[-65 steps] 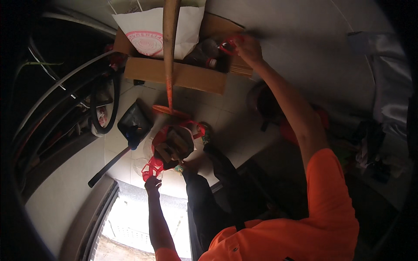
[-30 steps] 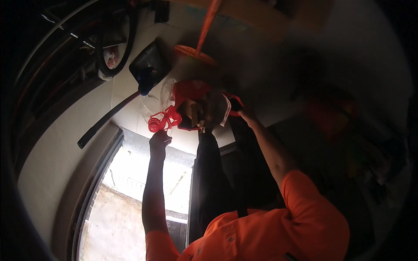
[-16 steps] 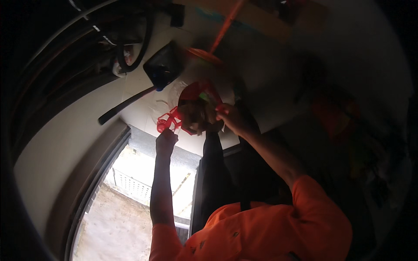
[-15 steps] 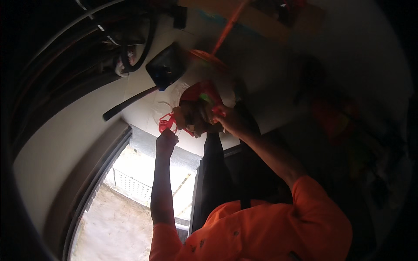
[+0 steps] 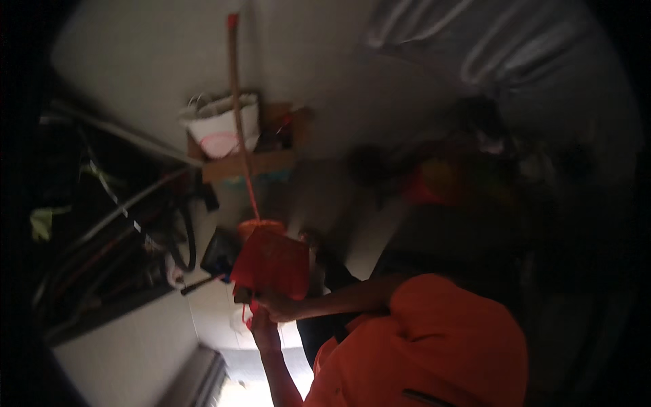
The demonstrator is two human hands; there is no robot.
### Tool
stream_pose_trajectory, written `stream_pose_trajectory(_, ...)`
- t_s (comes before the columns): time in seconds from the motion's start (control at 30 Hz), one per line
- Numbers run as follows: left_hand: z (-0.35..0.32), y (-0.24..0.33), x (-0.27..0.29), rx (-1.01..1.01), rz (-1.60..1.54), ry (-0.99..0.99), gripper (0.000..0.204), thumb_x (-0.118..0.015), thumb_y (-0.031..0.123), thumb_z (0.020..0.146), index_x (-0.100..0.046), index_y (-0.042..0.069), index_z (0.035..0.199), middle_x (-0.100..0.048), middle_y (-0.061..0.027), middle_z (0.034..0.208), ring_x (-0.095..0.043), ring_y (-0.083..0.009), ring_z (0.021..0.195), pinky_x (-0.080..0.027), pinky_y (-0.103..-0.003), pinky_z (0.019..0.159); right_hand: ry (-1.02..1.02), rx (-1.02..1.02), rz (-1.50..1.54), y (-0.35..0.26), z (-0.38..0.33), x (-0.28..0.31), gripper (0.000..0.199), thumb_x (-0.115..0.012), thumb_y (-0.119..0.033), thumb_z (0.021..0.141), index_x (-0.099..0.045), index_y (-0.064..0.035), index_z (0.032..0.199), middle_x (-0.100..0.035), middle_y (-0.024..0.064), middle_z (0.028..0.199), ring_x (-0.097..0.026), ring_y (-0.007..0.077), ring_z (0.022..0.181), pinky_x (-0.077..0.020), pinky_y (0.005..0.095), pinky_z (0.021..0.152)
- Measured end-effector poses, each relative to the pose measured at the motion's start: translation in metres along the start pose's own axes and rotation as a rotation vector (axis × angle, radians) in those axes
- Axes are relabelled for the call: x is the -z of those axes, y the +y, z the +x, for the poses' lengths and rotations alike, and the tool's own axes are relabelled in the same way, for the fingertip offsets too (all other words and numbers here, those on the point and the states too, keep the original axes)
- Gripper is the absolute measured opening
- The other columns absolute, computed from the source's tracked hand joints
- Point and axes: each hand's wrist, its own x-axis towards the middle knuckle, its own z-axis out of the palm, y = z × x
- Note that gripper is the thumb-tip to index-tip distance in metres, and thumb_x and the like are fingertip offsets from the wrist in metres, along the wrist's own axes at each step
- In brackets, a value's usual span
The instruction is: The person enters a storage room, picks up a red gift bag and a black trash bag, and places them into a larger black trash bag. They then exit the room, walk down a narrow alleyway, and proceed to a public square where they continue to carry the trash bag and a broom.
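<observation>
A red bag [image 5: 272, 263], flat and roughly square, hangs in front of me in dim light. My right hand [image 5: 281, 308] is closed at its lower edge, fingers blurred and dark. Just below, my left hand [image 5: 264, 332] is closed around a bright red looped strap or handle [image 5: 247, 316]. Both hands almost touch. Something small and brown [image 5: 242, 295] sticks out beside the fingers at the bag's lower left corner; its kind is too dark to tell.
Behind the bag stands a long stick [image 5: 239, 115] rising from an orange round base [image 5: 266, 226]. A black dustpan-like scoop [image 5: 220, 252] lies to the left. Farther off, a cardboard box [image 5: 249, 165] holds a white bag [image 5: 224, 125]. Dark hoses and poles [image 5: 129, 210] fill the left side.
My view has swung up and away from the bright doorway. My right hand has moved left, close to my left hand, and the red bag now shows broad side on.
</observation>
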Motion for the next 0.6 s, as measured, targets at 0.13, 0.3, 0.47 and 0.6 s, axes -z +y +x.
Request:
stream_pose_trajectory(0.13, -0.006, 0.007, -0.021, 0.061, -0.159, -0.031, 0.043, -0.05, 0.019, 0.079, -0.038, 0.003, 0.117, -0.046, -0.0079, 0.113, -0.043, -0.0182, 0.105, -0.035, -0.034, 0.087, 0.155, 0.176, 0.024, -0.014, -0.018, 0.014, 0.059, -0.048, 0.01, 0.055, -0.044, -0.004, 0.112, -0.048, 0.0199, 0.1, -0.047, 0.0347, 0.093, -0.0419, 0.0362, 0.074)
stream_pose_trajectory(0.3, -0.005, -0.012, 0.032, -0.028, -0.077, -0.183, 0.037, -0.045, 0.015, 0.078, -0.041, 0.0, 0.111, -0.05, -0.0105, 0.103, -0.048, -0.0221, 0.096, -0.04, -0.035, 0.081, 0.017, 0.148, -0.268, -0.051, -0.04, 0.02, 0.057, -0.054, 0.003, 0.051, -0.048, -0.0035, 0.108, -0.048, 0.0205, 0.095, -0.048, 0.0338, 0.089, -0.0422, 0.0356, 0.07)
stream_pose_trajectory(0.47, -0.01, -0.009, 0.011, -0.099, 0.198, 0.073, 0.033, -0.04, 0.02, 0.083, -0.044, -0.002, 0.108, -0.053, -0.0119, 0.097, -0.053, -0.023, 0.086, -0.044, -0.035, 0.074, 0.154, 0.363, -0.114, -0.049, -0.046, 0.023, 0.026, -0.052, 0.003, 0.054, -0.048, 0.0019, 0.08, -0.051, 0.0194, 0.074, -0.051, 0.0334, 0.074, -0.0403, 0.0361, 0.06)
stream_pose_trajectory(0.6, -0.046, 0.035, -0.083, -0.209, 1.427, 0.193, 0.015, -0.051, 0.006, 0.075, -0.05, 0.0, 0.088, -0.054, -0.0081, 0.089, -0.052, -0.0166, 0.079, -0.043, -0.026, 0.067, 0.096, 0.419, 0.073, -0.042, -0.054, 0.099, 0.019, -0.051, 0.001, 0.062, -0.046, 0.0014, 0.08, -0.049, 0.0146, 0.059, -0.053, 0.0239, 0.059, -0.0396, 0.0328, 0.052)
